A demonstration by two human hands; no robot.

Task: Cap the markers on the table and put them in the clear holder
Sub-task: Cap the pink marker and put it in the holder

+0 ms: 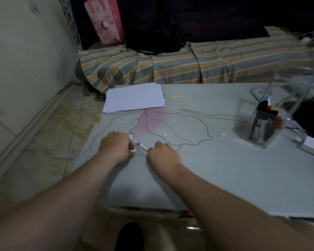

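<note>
Right now my left hand [116,147] is curled around a bundle of markers [131,136] low on the worktop [216,169], while my right hand [161,153] pinches a pink-banded marker [141,146]. I'd line cap and tip up squarely before pressing; the clear holder [261,124] stands well apart, to the right.

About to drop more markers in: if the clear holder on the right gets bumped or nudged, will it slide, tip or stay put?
The clear holder looks tall and narrow with thin transparent walls, so it probably tips easily if hit near the rim. The glossy table likely lets it slide when pushed low. The markers already standing inside add some weight, which may steady it slightly.
</note>
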